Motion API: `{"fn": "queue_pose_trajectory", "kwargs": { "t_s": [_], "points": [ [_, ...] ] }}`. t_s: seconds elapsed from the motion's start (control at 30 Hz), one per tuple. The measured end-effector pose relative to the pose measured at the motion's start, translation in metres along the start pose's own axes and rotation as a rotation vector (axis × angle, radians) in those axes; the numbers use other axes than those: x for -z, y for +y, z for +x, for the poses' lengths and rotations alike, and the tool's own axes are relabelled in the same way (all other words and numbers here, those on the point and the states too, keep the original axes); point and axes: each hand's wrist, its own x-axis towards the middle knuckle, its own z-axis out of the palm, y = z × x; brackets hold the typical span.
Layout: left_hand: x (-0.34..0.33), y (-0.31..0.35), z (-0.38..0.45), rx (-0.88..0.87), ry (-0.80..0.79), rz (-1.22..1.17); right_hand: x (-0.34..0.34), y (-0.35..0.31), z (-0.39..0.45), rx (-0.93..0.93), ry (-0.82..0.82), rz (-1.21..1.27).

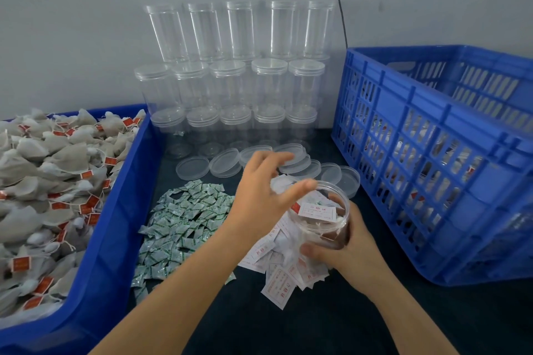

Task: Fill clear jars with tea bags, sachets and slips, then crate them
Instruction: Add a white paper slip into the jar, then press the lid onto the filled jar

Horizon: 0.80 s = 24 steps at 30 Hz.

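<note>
Nearest the front edge of the dark cloth-covered tabletop (302, 331), two bare forearms are seen reaching in from below. An open clear plastic jar (324, 220), tilted with its mouth toward the viewer, is gripped from the right side by the right hand (350, 245), whose thumb is curled round its lower wall and whose fingers wrap the far side. White tea bags and a white paper slip with red print (317, 209) are seen inside the jar, the slip lying just under the rim. The left hand (264, 196) is held over the jar mouth with fingers spread and relaxed, nothing pinched between them; its fingertips are blurred. Beneath the jar a loose heap of white red-printed slips (281, 282) is spread on the cloth, and just to its left a wider heap of small green-and-white sachets (184, 219) is scattered. Along the left edge a solid blue plastic tub (106, 242) is filled with grey mesh tea bags carrying red tags (43, 181). Beyond the hands a row of shallow clear lids (222, 166) is laid out, some overlapping. Behind them, against the grey wall (86, 23), empty clear lidded jars (230, 81) are stacked in three tiers. At the right edge a slatted blue plastic crate (432, 167) is set, with filled jars dimly visible through its slots
</note>
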Motion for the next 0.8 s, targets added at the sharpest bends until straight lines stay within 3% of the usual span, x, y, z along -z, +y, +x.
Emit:
{"fn": "queue_pose_trajectory", "kwargs": {
  "t_s": [0.17,0.23,0.37,0.53,0.63,0.8],
  "points": [
    [-0.010,-0.031,-0.035,0.107,-0.388,-0.185,0.001,-0.004,0.004,0.021,0.019,-0.035],
    [-0.021,-0.033,-0.042,0.073,-0.435,-0.354,-0.002,-0.008,0.007,0.023,0.017,-0.065],
    [-0.034,-0.034,-0.040,0.102,-0.312,-0.527,-0.003,-0.013,0.011,0.013,0.016,-0.089],
    [-0.038,-0.030,-0.039,0.119,-0.209,-0.525,0.004,-0.033,0.012,-0.063,-0.074,-0.165],
    [-0.039,-0.029,-0.039,0.112,-0.181,-0.501,0.016,-0.063,0.019,-0.048,-0.101,-0.449],
    [-0.039,-0.016,-0.032,0.093,-0.130,-0.417,0.026,-0.127,0.047,-0.077,-0.325,-0.968]
  ]
}}
